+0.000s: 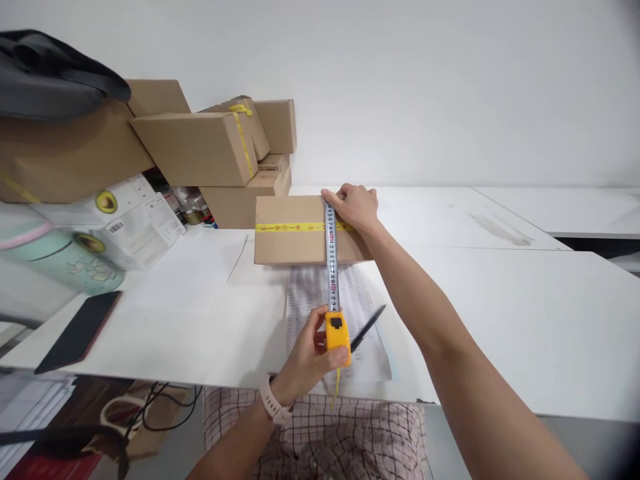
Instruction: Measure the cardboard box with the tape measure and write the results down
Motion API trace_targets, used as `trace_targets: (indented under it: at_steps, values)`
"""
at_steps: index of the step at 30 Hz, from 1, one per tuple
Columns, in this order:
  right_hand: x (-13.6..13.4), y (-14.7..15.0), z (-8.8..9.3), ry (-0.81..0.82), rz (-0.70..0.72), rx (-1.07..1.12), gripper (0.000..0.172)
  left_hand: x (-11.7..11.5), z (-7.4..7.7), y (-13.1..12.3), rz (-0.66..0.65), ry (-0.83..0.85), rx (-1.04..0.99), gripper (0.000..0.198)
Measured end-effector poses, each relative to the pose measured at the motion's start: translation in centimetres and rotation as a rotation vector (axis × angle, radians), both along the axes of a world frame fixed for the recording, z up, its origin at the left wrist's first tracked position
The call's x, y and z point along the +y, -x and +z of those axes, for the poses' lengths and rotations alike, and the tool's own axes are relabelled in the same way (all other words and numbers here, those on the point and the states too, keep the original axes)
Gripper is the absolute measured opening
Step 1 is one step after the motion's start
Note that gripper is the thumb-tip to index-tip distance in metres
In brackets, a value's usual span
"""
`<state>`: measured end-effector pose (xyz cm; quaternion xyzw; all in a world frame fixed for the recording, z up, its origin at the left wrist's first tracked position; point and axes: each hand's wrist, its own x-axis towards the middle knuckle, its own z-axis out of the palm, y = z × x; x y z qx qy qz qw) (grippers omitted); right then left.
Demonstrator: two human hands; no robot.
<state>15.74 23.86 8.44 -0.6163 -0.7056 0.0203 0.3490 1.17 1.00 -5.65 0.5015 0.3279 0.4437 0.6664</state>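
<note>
A small cardboard box point(290, 233) with a yellow tape band lies on the white table point(500, 300). My right hand point(356, 207) rests on the box's far top edge, fingers pressing the end of a steel measuring tape point(331, 260) against it. The tape runs back across the box top to its yellow case point(337, 335), which my left hand point(310, 357) grips near the table's front edge. A printed sheet point(360, 333) and a black pen point(367, 328) lie under the tape.
Several stacked cardboard boxes point(200, 147) stand at the back left, with a white avocado-print box point(125, 213) and a mint-green bottle point(60, 257) in front. A dark phone point(80, 331) lies at the left front edge. Cables hang below the table.
</note>
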Motion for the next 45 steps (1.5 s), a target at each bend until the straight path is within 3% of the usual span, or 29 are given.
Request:
trace_targets:
  at_steps: [5, 11, 14, 18, 21, 25, 28, 30, 34, 36, 38, 41, 43, 45]
  values:
    - [0.0, -0.1, -0.2, -0.016, 0.004, -0.011, 0.045, 0.2, -1.0, -0.4, 0.021, -0.022, 0.048, 0.063]
    - [0.5, -0.3, -0.7, -0.036, -0.003, -0.064, 0.056, 0.1, -0.7, 0.3, 0.000, -0.014, 0.038, 0.065]
    - [0.3, -0.3, -1.0, -0.078, -0.007, -0.102, 0.066, -1.2, -0.9, 1.9, -0.001, -0.021, 0.003, 0.068]
    - [-1.5, -0.1, -1.7, -0.180, -0.047, -0.174, 0.064, -3.9, -2.7, 4.3, -0.007, 0.055, 0.044, 0.075]
    - [-4.2, 0.1, -3.3, -0.259, -0.096, -0.207, 0.060, -5.1, -4.2, 5.1, -0.018, 0.086, 0.078, 0.082]
    - [-8.8, 0.0, -7.5, -0.363, -0.109, -0.201, 0.055, -4.9, -4.7, 5.1, -0.013, 0.053, 0.111, 0.084]
    - [-11.8, -0.6, -10.0, -0.340, 0.000, -0.164, 0.052, -4.5, -4.2, 5.1, -0.032, 0.020, 0.163, 0.081]
    - [-13.3, -1.5, -9.9, -0.273, 0.054, -0.066, 0.054, -4.6, -3.5, 5.2, -0.056, -0.007, 0.255, 0.081]
    - [-16.1, -5.0, -6.2, -0.087, 0.161, 0.467, 0.067, -5.8, -1.7, 5.2, -0.170, -0.153, 0.553, 0.084]
    - [-17.6, -7.1, -4.3, -0.027, 0.208, 0.656, 0.062, -6.6, -0.6, 5.2, -0.258, -0.230, 0.629, 0.084]
    - [-19.3, -8.8, -3.6, 0.013, 0.196, 0.770, 0.054, -7.0, 0.3, 5.2, -0.333, -0.273, 0.640, 0.083]
    - [-21.9, -9.1, -5.1, 0.042, 0.128, 0.934, 0.046, -7.2, 1.2, 5.2, -0.338, -0.268, 0.618, 0.087]
    - [-23.6, -7.5, -7.2, 0.094, 0.101, 1.016, 0.042, -6.9, 1.4, 5.1, -0.252, -0.241, 0.586, 0.093]
    - [-25.1, -5.0, -9.4, 0.221, 0.178, 1.035, 0.034, -6.3, 1.5, 4.8, -0.152, -0.248, 0.537, 0.098]
